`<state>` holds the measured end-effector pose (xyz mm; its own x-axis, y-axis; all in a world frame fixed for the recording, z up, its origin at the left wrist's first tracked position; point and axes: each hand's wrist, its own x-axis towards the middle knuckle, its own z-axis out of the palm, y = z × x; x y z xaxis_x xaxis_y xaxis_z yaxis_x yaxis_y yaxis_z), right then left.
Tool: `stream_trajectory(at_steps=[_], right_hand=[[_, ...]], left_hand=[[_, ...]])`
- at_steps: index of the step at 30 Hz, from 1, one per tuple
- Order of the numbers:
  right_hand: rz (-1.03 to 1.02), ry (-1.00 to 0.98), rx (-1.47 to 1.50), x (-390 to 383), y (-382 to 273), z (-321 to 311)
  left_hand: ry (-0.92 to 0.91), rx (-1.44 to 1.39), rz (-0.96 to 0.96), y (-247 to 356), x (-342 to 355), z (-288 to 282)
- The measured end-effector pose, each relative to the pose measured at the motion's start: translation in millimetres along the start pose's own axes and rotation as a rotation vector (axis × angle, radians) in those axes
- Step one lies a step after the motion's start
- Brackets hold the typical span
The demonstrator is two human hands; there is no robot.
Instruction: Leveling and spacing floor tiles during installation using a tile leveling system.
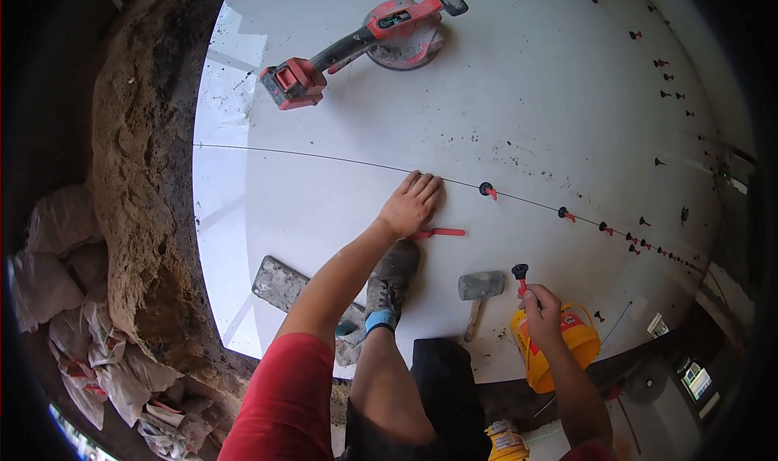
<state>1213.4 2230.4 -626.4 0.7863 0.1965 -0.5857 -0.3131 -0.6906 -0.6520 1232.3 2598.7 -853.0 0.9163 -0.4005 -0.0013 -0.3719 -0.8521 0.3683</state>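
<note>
My left hand [412,205] lies flat on a large pale tile [316,202], its fingertips near the thin dark joint line. Close by that hand, a slim red tool [442,232] rests on the tile, partly hidden. In my right hand [543,309] is a tile leveling clip [521,276] with a black round cap and red stem, held upright above a yellow bucket [539,372]. Along the joint several similar clips are set, the nearest being a black and red one [487,189] to the right of my left hand.
A red and black cordless suction tool [401,32] stands on the far tile. A rubber mallet [481,286] lies left of the bucket, and a grey, dirty trowel-like block [278,283] is beside my shoe [394,279]. Sand [154,218] and bags [69,218] border the left side.
</note>
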Motion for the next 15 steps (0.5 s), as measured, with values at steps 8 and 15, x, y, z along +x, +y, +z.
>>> stream_trajectory(at_steps=[8,15], right_hand=[[0.036,-0.091,0.430,-9.2,-12.1,-30.0],[-0.144,-0.135,0.518,-32.9,-3.4,-29.0]], left_hand=[[-0.053,0.109,-0.462,-38.7,-75.3,-41.5],[-0.050,-0.318,-0.858,104.1,-149.4,-111.6]])
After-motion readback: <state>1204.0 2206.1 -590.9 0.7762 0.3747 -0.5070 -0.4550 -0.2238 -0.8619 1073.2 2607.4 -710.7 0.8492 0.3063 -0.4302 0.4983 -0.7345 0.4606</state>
